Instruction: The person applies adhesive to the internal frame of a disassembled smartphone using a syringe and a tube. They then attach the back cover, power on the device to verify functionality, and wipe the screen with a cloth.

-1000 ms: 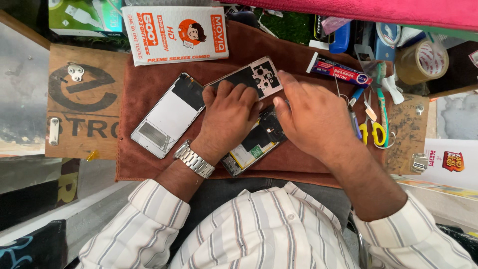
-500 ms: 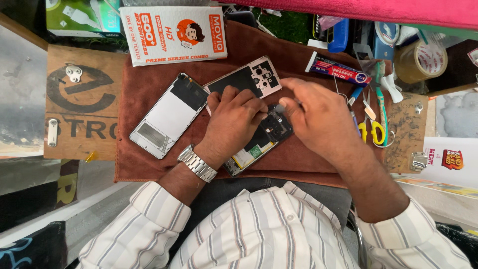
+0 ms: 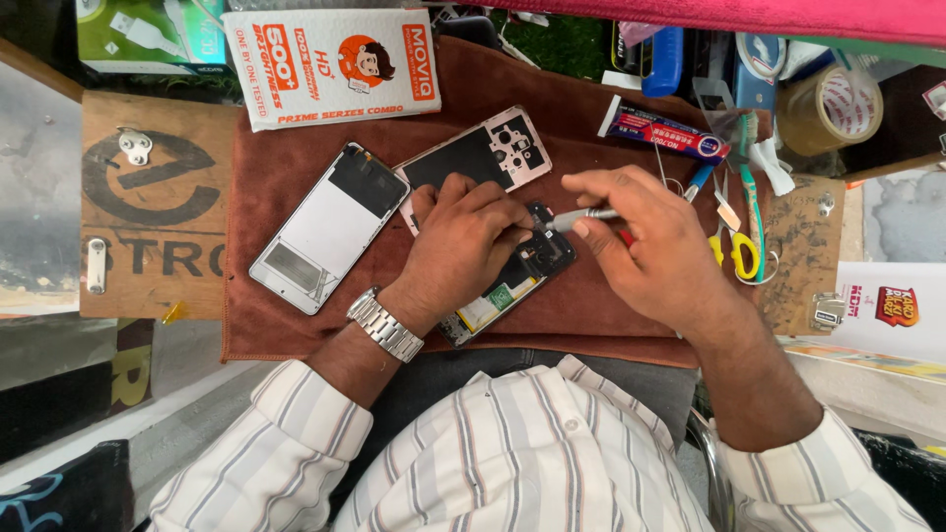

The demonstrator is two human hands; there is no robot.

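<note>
Fingers (image 3: 591, 229) pinching metal tool (image 3: 581, 216), left hand (image 3: 463, 246) pressing opened phone (image 3: 512, 281), white package (image 3: 330, 64) above.

brown cloth (image 3: 296, 167), yellow scissors (image 3: 741, 254), silver watch (image 3: 385, 325), white striped sleeve (image 3: 286, 433)

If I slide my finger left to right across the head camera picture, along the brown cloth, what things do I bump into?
Wooden board → silver phone panel → left hand → metal tool → right hand → yellow scissors.

Left hand (image 3: 463, 241) on opened phone (image 3: 512, 281), right hand (image 3: 645, 246) with metal tool (image 3: 583, 217) over brown cloth (image 3: 276, 325).
</note>
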